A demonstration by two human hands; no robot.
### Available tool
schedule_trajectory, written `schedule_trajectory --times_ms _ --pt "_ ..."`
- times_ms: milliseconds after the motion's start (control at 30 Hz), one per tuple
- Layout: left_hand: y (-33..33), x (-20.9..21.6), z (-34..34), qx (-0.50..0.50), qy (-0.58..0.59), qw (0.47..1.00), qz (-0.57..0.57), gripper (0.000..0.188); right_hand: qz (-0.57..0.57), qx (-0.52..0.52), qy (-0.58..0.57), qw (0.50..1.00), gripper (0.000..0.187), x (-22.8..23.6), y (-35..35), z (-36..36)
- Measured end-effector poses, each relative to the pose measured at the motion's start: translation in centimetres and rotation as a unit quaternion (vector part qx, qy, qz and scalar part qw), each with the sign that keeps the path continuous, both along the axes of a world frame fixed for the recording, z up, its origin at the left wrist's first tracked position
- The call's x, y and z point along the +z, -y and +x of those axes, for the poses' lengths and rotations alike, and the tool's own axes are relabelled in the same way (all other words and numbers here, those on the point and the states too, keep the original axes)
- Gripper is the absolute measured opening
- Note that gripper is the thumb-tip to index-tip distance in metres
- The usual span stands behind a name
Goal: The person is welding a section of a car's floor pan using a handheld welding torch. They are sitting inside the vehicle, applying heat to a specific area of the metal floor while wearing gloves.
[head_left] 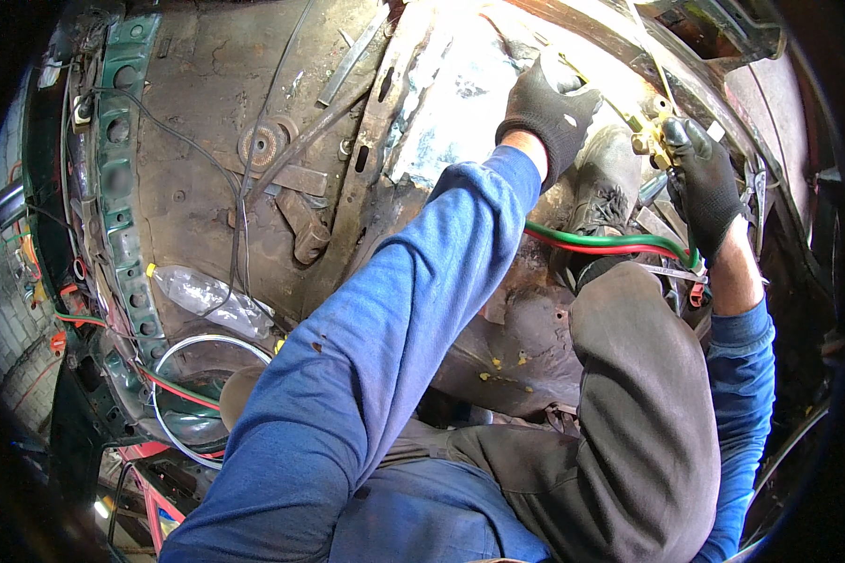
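The brass torch (650, 143) is gripped by the right hand (706, 178); hoses (620, 243) should be kept slack; whether the left hand (554, 113) grips cannot be told.

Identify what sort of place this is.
Probably a stripped vehicle's interior under repair: there's a perforated green metal edge, grimy uncarpeted floor, and brass-coloured torch with red and green hoses.

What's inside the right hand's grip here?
The right hand grips a brass-coloured fitting. Its knobbed end sticks out to the left; the part inside the grip is covered and cannot be seen.
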State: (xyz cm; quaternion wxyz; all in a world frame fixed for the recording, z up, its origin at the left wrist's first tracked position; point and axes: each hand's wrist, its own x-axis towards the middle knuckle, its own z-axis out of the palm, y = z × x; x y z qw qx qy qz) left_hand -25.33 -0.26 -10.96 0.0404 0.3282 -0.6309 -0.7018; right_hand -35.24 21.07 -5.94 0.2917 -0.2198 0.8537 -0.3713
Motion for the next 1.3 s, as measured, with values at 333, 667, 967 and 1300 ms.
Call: schedule_trajectory --times_ms 333,667,967,1300 --pt "0.0 -0.4 0.0 0.009 -0.018 1.0 -0.022 0.036 0.02 -0.005 0.0 1.0 0.05 0.5 0.2 0.2" --pt "-0.1 -0.1 0.2 0.011 -0.038 0.999 -0.037 0.024 -0.016 -0.003 -0.01 1.0 0.053 -0.2 0.2 0.1" --pt "0.1 -0.4 0.0 -0.003 -0.006 1.0 -0.023 0.039 0.017 0.011 -0.051 0.999 0.051 0.3 0.1 0.0" --pt "0.1 -0.1 0.1 0.005 -0.002 1.0 -0.014 0.031 -0.016 -0.028 0.044 0.999 0.049 -0.1 0.2 0.0"
